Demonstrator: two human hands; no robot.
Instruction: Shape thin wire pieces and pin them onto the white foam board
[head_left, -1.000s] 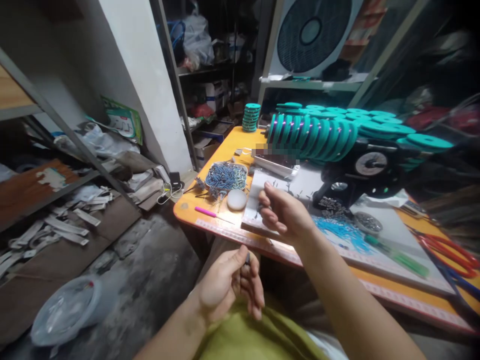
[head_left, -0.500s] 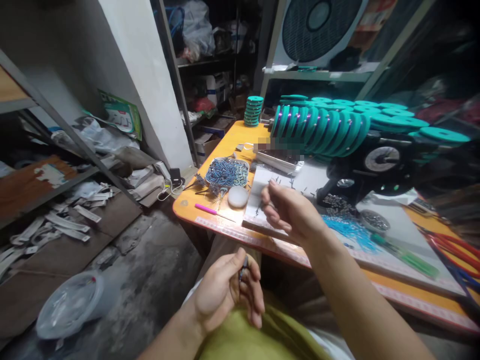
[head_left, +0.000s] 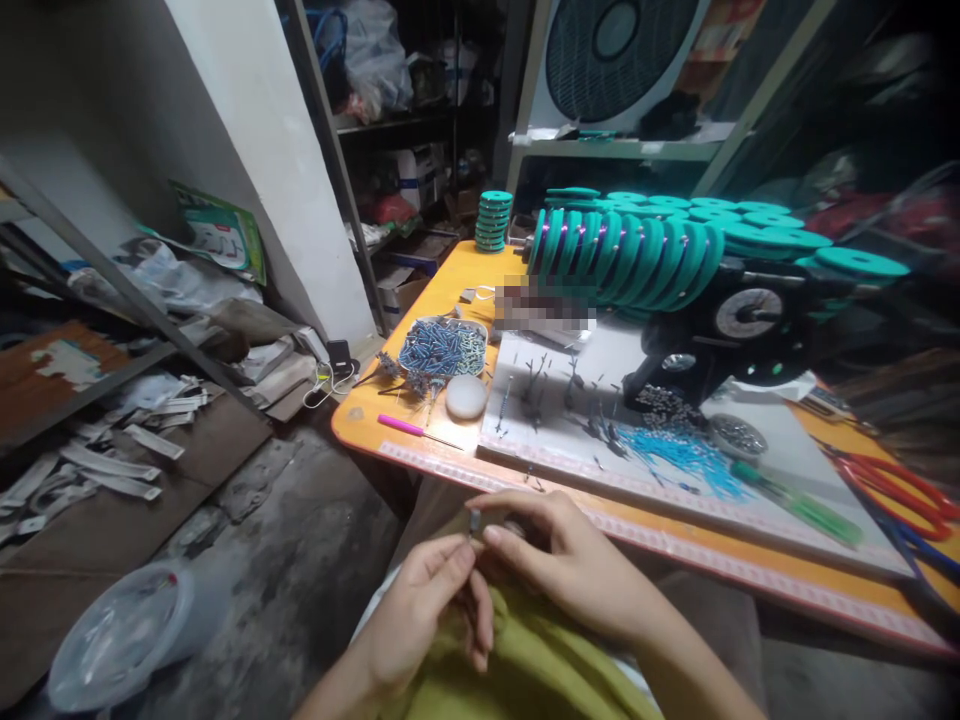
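Both my hands meet low in front of my lap, over the olive cloth. My left hand [head_left: 431, 595] pinches a small grey piece [head_left: 475, 521] between thumb and forefinger; its other fingers curl below. Against the top of that piece comes the forefinger of my right hand [head_left: 559, 555], thumb close by and fingers bent. What else the right fingers hold, if anything, is hidden. Beyond the hands, a white board [head_left: 517, 450] bears thin dark twig-like pieces [head_left: 536, 385] and a heap of light-blue strips [head_left: 686, 460].
On the orange table [head_left: 360, 412] are a tray of blue-grey bits [head_left: 442, 348], a round whitish disc [head_left: 466, 397], a pink-handled pick [head_left: 401, 424], a green-handled tool [head_left: 814, 512] and red-handled pliers [head_left: 900, 490]. Green spools [head_left: 622, 255] on a black machine stand behind. A bucket [head_left: 124, 635] sits on the floor.
My right hand has come back from over the board, down to my left hand. The grey piece now sits at the left fingertips, and the view has shifted slightly.
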